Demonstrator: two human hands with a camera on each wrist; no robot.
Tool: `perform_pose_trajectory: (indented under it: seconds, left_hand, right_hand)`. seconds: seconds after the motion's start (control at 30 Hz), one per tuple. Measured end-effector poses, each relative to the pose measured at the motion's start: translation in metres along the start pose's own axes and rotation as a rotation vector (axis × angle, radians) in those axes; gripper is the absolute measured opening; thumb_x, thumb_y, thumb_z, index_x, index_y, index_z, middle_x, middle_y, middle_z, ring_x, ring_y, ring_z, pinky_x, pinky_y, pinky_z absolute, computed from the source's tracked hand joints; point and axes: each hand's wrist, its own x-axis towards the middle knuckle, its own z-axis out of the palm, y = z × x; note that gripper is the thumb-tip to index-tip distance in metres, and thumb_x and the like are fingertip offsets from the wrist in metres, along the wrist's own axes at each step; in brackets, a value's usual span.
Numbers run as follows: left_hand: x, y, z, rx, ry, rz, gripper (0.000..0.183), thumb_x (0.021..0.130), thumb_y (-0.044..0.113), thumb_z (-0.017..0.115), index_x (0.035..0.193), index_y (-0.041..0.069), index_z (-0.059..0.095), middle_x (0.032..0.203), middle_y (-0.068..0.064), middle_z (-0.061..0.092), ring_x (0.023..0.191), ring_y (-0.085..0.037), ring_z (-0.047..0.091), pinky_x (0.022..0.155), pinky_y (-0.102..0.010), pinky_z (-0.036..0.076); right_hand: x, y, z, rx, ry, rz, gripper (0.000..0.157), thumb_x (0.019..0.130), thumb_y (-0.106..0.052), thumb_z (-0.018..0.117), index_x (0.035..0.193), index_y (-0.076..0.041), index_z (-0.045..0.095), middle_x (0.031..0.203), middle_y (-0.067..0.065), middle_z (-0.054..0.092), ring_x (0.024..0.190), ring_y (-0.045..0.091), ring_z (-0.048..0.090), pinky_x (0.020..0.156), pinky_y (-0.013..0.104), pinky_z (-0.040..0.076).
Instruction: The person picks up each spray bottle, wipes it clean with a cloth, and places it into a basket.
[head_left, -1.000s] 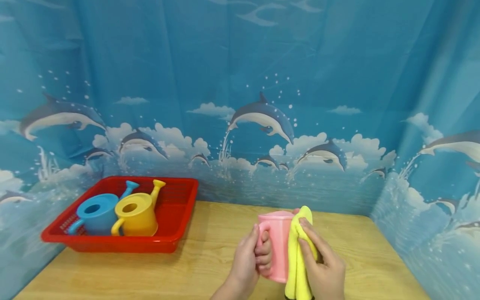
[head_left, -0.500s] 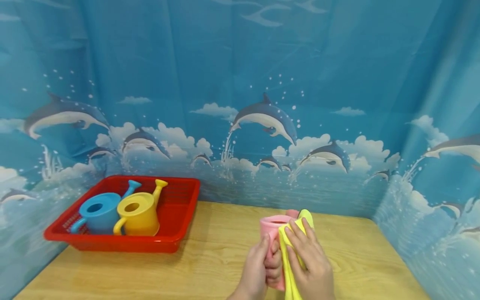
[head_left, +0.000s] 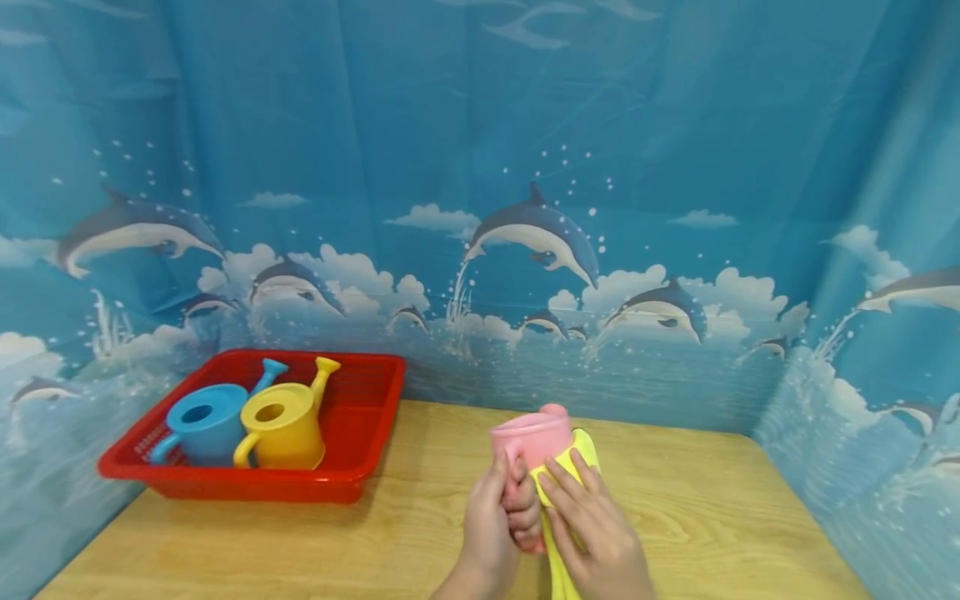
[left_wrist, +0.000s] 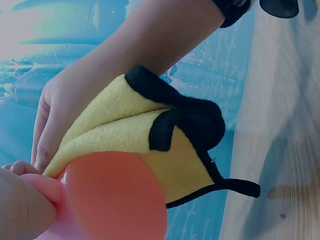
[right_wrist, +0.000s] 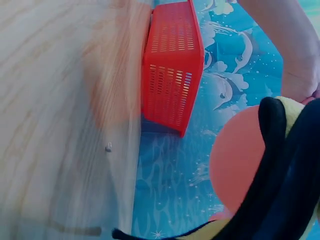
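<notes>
A pink watering can [head_left: 532, 437] is held up above the table, and its rounded spout head [head_left: 553, 410] shows behind the rim. My left hand [head_left: 491, 521] grips the handle with curled fingers. Against the can's right side lies a yellow cloth [head_left: 587, 452]. My right hand [head_left: 600, 537] presses this cloth onto the can with fairly straight fingers. In the left wrist view, the cloth [left_wrist: 110, 132] has a dark edge and a loop, and touches the can's base [left_wrist: 120, 195]. The same base [right_wrist: 237, 155] appears in the right wrist view, partly covered by cloth.
At the back left, a red basket [head_left: 247, 486] stands on the wooden table [head_left: 390, 533]. Inside it are a blue watering can [head_left: 210, 437] and a yellow watering can [head_left: 285, 437]. A dolphin-print curtain [head_left: 450, 125] surrounds the back and sides.
Both hands and the pink watering can shifted right, then back left, and the can now leans more. The right hand slid from the can's right edge across its front with the cloth.
</notes>
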Motion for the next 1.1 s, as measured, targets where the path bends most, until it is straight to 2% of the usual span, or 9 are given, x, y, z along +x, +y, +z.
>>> perform_pose_trajectory:
  seconds: [0.23, 0.47, 0.57, 0.63, 0.73, 0.87, 1.1]
  left_hand:
    - [0.006, 0.007, -0.005, -0.076, 0.014, 0.068, 0.038, 0.099, 0.035, 0.017, 0.071, 0.019, 0.038, 0.050, 0.012, 0.024, 0.040, -0.001, 0.018, 0.039, -0.022, 0.009]
    - [0.007, 0.014, -0.008, -0.135, 0.075, 0.077, 0.039, 0.097, 0.040, 0.015, 0.072, 0.018, 0.035, 0.051, 0.009, 0.020, 0.042, -0.004, 0.013, 0.040, -0.021, 0.008]
    - [0.008, 0.016, -0.009, -0.166, 0.079, 0.089, 0.039, 0.097, 0.041, 0.015, 0.073, 0.018, 0.035, 0.051, 0.008, 0.017, 0.042, -0.004, 0.012, 0.040, -0.020, 0.007]
    - [0.008, 0.016, -0.009, -0.170, 0.050, 0.106, 0.040, 0.097, 0.041, 0.013, 0.073, 0.019, 0.035, 0.052, 0.007, 0.016, 0.042, -0.005, 0.012, 0.040, -0.021, 0.006]
    - [0.006, 0.012, -0.009, -0.125, -0.034, 0.153, 0.041, 0.098, 0.036, 0.007, 0.073, 0.019, 0.035, 0.053, 0.005, 0.014, 0.041, -0.006, 0.011, 0.039, -0.024, 0.005]
    - [0.002, 0.001, -0.005, -0.060, -0.095, 0.171, 0.041, 0.098, 0.032, 0.005, 0.075, 0.020, 0.036, 0.053, 0.006, 0.016, 0.040, -0.005, 0.013, 0.037, -0.026, 0.005]
    - [-0.008, -0.019, 0.008, 0.051, -0.146, 0.027, 0.036, 0.099, 0.030, 0.009, 0.074, 0.017, 0.032, 0.049, 0.010, 0.019, 0.037, 0.000, 0.019, 0.034, -0.022, 0.010]
  right_hand:
    - [0.001, -0.002, 0.002, 0.026, -0.025, -0.017, 0.026, 0.091, -0.018, 0.050, 0.095, 0.002, 0.066, 0.109, 0.010, 0.062, 0.113, 0.027, 0.051, 0.100, 0.026, 0.032]
    - [-0.004, -0.005, -0.001, 0.033, -0.102, 0.001, 0.027, 0.092, -0.021, 0.049, 0.100, -0.002, 0.066, 0.108, 0.010, 0.063, 0.111, 0.029, 0.052, 0.100, 0.027, 0.032]
    - [-0.006, -0.004, -0.003, 0.027, -0.139, 0.019, 0.027, 0.092, -0.022, 0.049, 0.102, -0.003, 0.065, 0.109, 0.009, 0.062, 0.111, 0.029, 0.051, 0.101, 0.027, 0.031]
    - [-0.007, -0.003, -0.003, 0.029, -0.155, 0.031, 0.028, 0.092, -0.023, 0.049, 0.104, -0.004, 0.065, 0.111, 0.009, 0.062, 0.112, 0.029, 0.051, 0.101, 0.027, 0.031]
    - [-0.009, 0.000, -0.004, 0.027, -0.162, 0.058, 0.030, 0.092, -0.025, 0.048, 0.106, -0.005, 0.064, 0.114, 0.008, 0.060, 0.114, 0.027, 0.050, 0.100, 0.024, 0.032]
    - [-0.010, 0.005, -0.005, 0.021, -0.127, 0.093, 0.030, 0.092, -0.027, 0.049, 0.106, -0.005, 0.065, 0.114, 0.009, 0.060, 0.115, 0.024, 0.049, 0.096, 0.019, 0.034]
    - [-0.004, 0.011, -0.010, 0.025, 0.014, 0.154, 0.029, 0.089, -0.023, 0.053, 0.103, -0.001, 0.065, 0.113, 0.015, 0.059, 0.117, 0.029, 0.046, 0.097, 0.023, 0.035]
